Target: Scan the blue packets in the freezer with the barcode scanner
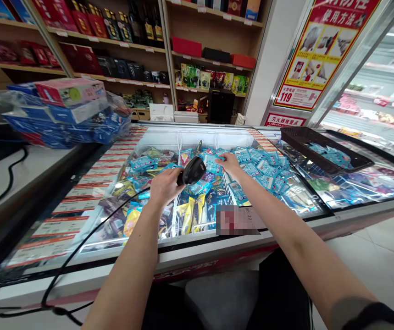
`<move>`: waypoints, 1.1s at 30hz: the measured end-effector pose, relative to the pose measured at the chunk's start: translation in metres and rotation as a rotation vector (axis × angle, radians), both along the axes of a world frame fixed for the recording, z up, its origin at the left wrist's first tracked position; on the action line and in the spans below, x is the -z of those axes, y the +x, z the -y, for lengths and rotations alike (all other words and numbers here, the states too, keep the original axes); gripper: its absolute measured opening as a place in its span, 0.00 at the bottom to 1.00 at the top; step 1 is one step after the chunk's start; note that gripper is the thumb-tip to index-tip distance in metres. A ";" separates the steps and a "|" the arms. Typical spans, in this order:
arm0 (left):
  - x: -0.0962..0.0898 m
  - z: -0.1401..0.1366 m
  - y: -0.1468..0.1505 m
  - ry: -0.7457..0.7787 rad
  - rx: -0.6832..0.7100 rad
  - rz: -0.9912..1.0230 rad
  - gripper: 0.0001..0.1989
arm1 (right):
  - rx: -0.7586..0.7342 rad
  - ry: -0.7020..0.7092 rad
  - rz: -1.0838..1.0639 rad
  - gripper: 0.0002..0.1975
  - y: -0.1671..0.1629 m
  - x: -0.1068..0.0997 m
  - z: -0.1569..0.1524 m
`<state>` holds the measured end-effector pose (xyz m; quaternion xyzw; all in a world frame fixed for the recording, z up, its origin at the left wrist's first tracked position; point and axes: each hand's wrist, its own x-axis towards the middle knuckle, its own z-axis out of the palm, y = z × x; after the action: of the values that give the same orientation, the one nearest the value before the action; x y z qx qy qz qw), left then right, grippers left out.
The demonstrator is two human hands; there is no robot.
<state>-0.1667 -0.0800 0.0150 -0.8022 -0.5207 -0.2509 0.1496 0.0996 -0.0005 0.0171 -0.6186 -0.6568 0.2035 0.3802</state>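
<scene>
My left hand [165,185] is closed round the handle of a black barcode scanner [194,170], its head tilted toward the right. A black cable runs from it down to the left. In my right hand [229,164] is a light-blue ice cream packet [212,163], pinched at its right edge just beyond the scanner head. Both hands are over an open chest freezer [197,137]. Below them lie many wrapped ice creams, with yellow packets [191,215] in the middle section and a heap of blue packets [263,167] at the right.
A dark tray [324,153] with blue packets rests on the freezer's right part. Plastic-wrapped boxes [69,112] stand on the left. Orange-and-white price labels [69,208] line the left glass. A scanner cable [90,233] crosses it. Shelves of goods [114,46] rise behind.
</scene>
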 end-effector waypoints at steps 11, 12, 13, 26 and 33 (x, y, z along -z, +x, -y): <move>-0.001 0.006 0.011 -0.046 0.035 -0.046 0.17 | 0.056 0.154 -0.166 0.15 0.047 0.013 0.015; -0.002 0.007 0.012 -0.050 0.040 -0.051 0.17 | 0.050 0.149 -0.196 0.15 0.048 0.015 0.015; -0.002 0.007 0.013 -0.054 0.046 -0.057 0.17 | 0.045 0.148 -0.218 0.16 0.048 0.017 0.015; 0.000 0.007 0.015 -0.052 0.053 -0.057 0.16 | 0.017 0.151 -0.225 0.20 0.050 0.030 0.011; 0.001 0.006 0.015 -0.043 0.057 -0.076 0.16 | 0.008 0.137 -0.246 0.21 0.049 0.030 0.012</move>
<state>-0.1522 -0.0861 0.0140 -0.8286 -0.4971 -0.2132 0.1445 0.1482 -0.0125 -0.0129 -0.5640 -0.6151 0.2311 0.5001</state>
